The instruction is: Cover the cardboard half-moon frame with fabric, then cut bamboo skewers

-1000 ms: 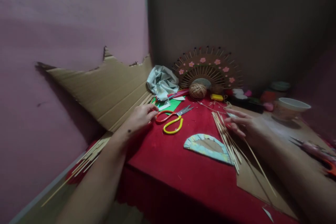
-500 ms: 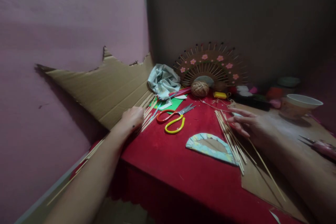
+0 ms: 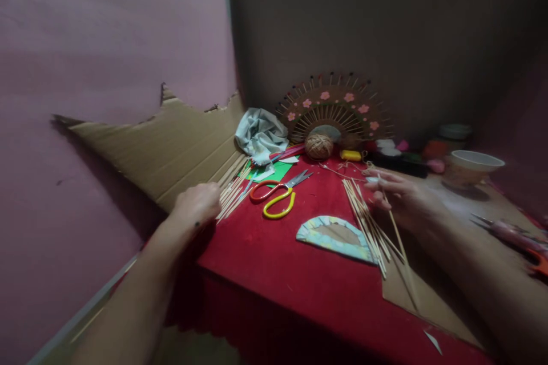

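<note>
My right hand pinches a thin bamboo stick, which slants down towards me. Beside it, a loose bundle of similar sticks rests partly on a half-round cardboard piece edged in pale blue patterned material. My left hand is closed at the table's left side; what its fingers hold is hidden. Right next to it lie more bamboo sticks. Between my hands are scissors with one red and one yellow handle, their blades pointing away.
A flowered stick fan stands at the back behind a twine ball. Crumpled cloth and torn cardboard lean left. A cup and pliers are on the right, near flat cardboard.
My left hand has moved left and slightly nearer. The stick in my right hand now stands steeper between my fingers. The view has shifted a little to the right.
</note>
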Motion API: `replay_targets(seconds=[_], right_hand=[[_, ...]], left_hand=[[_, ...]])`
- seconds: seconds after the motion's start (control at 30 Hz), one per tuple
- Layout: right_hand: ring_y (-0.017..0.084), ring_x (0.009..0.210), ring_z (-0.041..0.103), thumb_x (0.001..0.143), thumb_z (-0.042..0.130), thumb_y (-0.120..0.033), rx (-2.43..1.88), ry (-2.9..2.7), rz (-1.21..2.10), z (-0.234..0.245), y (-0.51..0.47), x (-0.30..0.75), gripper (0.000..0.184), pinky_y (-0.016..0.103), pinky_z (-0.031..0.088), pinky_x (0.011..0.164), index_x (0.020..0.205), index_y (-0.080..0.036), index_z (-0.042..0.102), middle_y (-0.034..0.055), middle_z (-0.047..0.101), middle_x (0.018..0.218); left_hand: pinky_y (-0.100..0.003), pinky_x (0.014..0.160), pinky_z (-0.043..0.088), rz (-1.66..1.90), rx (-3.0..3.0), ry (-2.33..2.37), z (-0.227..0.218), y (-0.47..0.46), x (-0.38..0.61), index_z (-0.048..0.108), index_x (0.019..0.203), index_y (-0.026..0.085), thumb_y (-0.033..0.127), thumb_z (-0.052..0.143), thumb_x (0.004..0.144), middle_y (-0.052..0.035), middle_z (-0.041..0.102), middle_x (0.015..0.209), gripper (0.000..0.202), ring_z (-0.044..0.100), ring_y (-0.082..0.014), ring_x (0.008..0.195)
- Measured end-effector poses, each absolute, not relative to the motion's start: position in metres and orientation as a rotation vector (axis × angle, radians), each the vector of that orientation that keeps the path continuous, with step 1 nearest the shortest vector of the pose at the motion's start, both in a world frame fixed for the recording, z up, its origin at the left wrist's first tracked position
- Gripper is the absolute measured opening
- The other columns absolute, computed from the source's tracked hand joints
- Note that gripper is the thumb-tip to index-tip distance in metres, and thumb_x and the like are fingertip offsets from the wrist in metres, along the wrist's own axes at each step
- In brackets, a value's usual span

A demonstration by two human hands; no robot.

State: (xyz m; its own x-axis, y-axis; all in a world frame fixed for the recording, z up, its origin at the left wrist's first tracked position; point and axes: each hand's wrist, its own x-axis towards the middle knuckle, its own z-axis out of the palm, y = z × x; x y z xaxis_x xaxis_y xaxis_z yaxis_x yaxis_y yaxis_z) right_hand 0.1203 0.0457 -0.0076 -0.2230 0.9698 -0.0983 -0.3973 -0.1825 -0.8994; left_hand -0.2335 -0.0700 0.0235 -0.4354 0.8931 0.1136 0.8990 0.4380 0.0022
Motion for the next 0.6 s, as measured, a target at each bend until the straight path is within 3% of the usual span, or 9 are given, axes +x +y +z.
replay_targets(seconds=[0.1, 0.2, 0.33, 0.43, 0.6], right_hand=[[0.010, 0.047, 0.058, 0.080, 0.046, -0.004, -0.794, -0.896, 1.593, 0.003, 0.045, 0.123, 0.017, 0.017, 0.044, 0.040, 0.083, -0.014, 0.060, 0.0054, 0.067, 0.072], [0.012, 0.054, 0.061, 0.084, 0.047, -0.009, -0.670, -0.880, 1.472, 0.021, 0.040, 0.124, 0.014, 0.022, 0.047, 0.046, 0.080, -0.017, 0.058, 0.0034, 0.068, 0.075], [0.011, 0.058, 0.061, 0.086, 0.047, -0.011, -0.540, -0.995, 1.255, 0.051, 0.029, 0.113, 0.015, 0.023, 0.046, 0.052, 0.078, -0.019, 0.057, 0.0029, 0.068, 0.078], [0.008, 0.057, 0.060, 0.085, 0.050, -0.014, -0.567, -1.067, 1.155, 0.064, 0.022, 0.098, 0.013, 0.020, 0.045, 0.054, 0.075, -0.020, 0.056, 0.0005, 0.066, 0.077], [0.007, 0.055, 0.058, 0.080, 0.057, -0.014, -0.537, -1.207, 1.005, 0.057, 0.028, 0.075, 0.007, 0.020, 0.046, 0.053, 0.077, -0.020, 0.057, -0.0011, 0.065, 0.074]], left_hand=[[-0.036, 0.060, 0.046, -0.282, -1.488, -2.465, 0.046, -0.089, -0.220, 0.061, 0.078, 0.018, 0.026, 0.047, 0.075, -0.0116, 0.067, 0.073, 0.016, 0.063, -0.0279, 0.069], [-0.030, 0.058, 0.046, -0.970, -1.547, -2.141, 0.072, -0.093, -0.191, 0.057, 0.079, 0.021, 0.032, 0.048, 0.081, -0.0019, 0.063, 0.064, 0.014, 0.060, -0.0180, 0.059], [-0.020, 0.043, 0.042, -1.750, -1.916, -1.653, 0.089, -0.063, -0.142, 0.049, 0.078, 0.018, 0.025, 0.047, 0.085, -0.0004, 0.063, 0.072, 0.010, 0.056, -0.0083, 0.046], [-0.018, 0.043, 0.041, -1.897, -2.206, -1.452, 0.081, -0.025, -0.112, 0.048, 0.080, 0.017, 0.018, 0.047, 0.083, 0.0014, 0.060, 0.066, 0.004, 0.055, -0.0064, 0.044], [-0.019, 0.052, 0.042, -1.739, -2.478, -1.404, 0.055, 0.016, -0.082, 0.049, 0.079, 0.016, 0.015, 0.046, 0.082, 0.0021, 0.059, 0.066, 0.004, 0.052, -0.0057, 0.049]])
